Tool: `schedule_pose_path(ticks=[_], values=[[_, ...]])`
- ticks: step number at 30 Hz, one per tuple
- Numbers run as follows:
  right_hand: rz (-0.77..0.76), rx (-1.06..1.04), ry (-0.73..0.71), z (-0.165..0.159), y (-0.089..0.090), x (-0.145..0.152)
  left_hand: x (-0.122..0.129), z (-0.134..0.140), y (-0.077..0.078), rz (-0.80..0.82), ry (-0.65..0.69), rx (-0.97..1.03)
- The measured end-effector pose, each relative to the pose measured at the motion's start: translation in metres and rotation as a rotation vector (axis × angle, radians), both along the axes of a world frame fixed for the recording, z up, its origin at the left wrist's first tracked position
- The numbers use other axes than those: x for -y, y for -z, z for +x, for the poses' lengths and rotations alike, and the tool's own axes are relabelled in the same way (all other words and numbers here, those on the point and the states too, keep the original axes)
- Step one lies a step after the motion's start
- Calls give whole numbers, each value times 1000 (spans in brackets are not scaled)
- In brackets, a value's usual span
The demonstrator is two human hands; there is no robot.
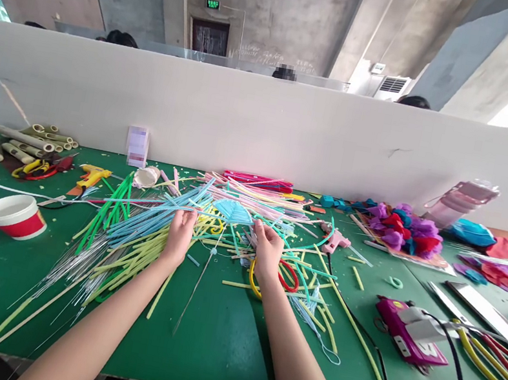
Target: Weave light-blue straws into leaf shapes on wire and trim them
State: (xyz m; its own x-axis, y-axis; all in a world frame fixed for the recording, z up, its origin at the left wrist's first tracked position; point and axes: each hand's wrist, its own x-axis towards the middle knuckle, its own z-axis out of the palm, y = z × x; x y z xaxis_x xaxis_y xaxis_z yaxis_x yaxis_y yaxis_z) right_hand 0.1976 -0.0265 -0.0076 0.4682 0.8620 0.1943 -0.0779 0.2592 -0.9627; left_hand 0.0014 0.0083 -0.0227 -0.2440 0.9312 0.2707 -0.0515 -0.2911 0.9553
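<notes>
Between my two hands is a light blue, ribbed, fan-shaped piece, curved on top like a small umbrella canopy. My right hand pinches its right corner between thumb and fingers. At its left side, my left hand is closed on a thin light blue strip that runs toward the piece; the exact join cannot be made out. Below hangs or lies a thin wire stem with a small bead-like bit. Blue straw-like sticks lie left of my left hand, with yellow-green sticks under them.
Yellow-handled scissors lie by my right wrist. Glue guns, one yellow and one pink, rest either side. A paper cup, bamboo pieces, a purple power strip, cables and a pink bottle stand around. A white partition closes the back.
</notes>
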Motion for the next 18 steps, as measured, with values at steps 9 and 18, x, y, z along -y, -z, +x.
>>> schedule_pose_path(ticks=[9, 18], values=[[12, 67, 119, -2, -2, 0, -3, -3, -1, -19, -21, 43], [30, 98, 178, -3, -4, 2, -2, -3, -6, 2, -10, 74]])
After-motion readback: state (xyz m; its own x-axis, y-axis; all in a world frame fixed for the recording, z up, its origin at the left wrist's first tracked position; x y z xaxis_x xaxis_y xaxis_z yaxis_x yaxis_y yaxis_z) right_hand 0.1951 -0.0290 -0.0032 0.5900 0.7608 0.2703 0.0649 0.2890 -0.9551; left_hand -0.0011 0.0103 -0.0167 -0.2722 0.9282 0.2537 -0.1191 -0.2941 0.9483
